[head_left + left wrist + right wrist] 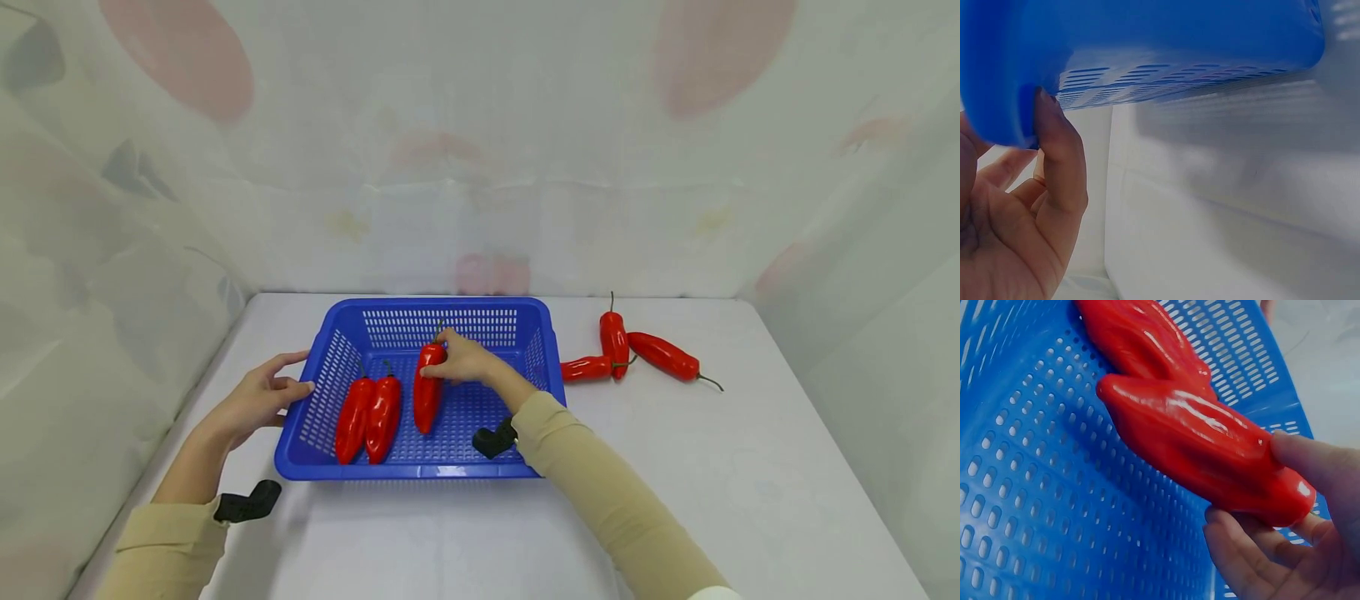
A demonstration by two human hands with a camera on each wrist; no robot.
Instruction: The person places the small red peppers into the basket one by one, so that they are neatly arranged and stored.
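A blue plastic basket (pixel 420 472) with slotted walls stands on the table, and my left hand (pixel 258 400) grips its left rim, thumb on top. In the left wrist view, curled fingers (pixel 1063 162) reach under that rim. Over the basket's floor, my right hand (pixel 468 362) pinches a glossy red chili pepper (pixel 427 400) near its stem end, thumb on one side and fingers on the other. Two more red chili peppers, one (pixel 354 421) beside the other (pixel 384 421), lie inside at the left. The right wrist view shows the held pepper (pixel 1197 444) overlapping another (pixel 1147 344).
To the basket's right, three red chili peppers lie on the white table (pixel 712 483): one (pixel 587 369) close by the basket wall, one upright in view (pixel 613 333), and one slanting right (pixel 663 357). Pale patterned sheeting (pixel 480 167) rises behind and at both sides.
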